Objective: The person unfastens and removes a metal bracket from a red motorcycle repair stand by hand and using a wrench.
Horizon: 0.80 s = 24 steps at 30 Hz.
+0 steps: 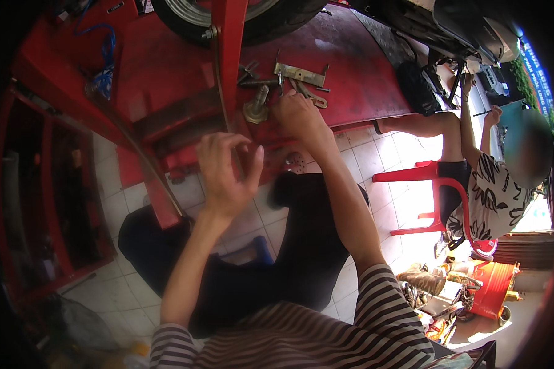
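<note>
My left hand [223, 169] hangs in the air beside the red upright of a lift stand, its fingers loosely bent and the thumb apart, with nothing seen in it. My right hand [300, 115] reaches down to the edge of the red platform [357, 74], fingers curled together. Whatever lies between its fingertips is hidden. Right by it are a metal bracket [301, 74], a flat slotted metal bar [314, 97] and a dark bolt-like rod [258, 82]. Just left of that hand stands a threaded metal part with a round base [256, 106].
A wheel with a black tyre [277, 24] sits above the platform, behind the red upright [228, 58]. Blue cable [106, 55] hangs at left, above red shelving [49, 203]. To the right, another person sits near a red plastic chair [437, 197]; loose parts surround a red container [492, 288].
</note>
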Each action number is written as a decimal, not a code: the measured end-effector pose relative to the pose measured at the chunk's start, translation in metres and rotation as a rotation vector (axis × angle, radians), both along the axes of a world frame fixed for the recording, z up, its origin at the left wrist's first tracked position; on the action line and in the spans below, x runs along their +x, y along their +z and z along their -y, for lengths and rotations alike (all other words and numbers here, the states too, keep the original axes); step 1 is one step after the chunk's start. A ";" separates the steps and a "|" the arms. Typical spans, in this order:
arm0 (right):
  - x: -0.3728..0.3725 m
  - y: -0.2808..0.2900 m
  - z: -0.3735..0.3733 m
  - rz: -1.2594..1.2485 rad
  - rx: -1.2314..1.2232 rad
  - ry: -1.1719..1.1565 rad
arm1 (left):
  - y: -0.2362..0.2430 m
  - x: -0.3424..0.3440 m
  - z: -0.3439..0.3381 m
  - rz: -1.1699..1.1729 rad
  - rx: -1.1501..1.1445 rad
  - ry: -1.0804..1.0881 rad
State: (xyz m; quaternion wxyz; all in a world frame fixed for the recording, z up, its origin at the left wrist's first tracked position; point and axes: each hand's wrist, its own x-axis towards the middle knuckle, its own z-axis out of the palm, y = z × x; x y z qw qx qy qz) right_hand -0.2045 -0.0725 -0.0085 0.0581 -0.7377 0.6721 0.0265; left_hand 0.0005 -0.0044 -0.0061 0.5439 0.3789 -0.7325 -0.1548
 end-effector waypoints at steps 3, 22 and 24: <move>-0.018 0.004 0.002 0.141 -0.033 -0.004 | 0.002 -0.001 0.000 -0.008 -0.010 -0.004; 0.002 0.078 -0.025 1.093 -0.710 -0.299 | 0.008 0.000 0.001 -0.097 0.002 0.018; 0.026 0.077 -0.020 1.273 -0.856 -0.290 | 0.017 0.001 0.005 -0.213 0.016 -0.024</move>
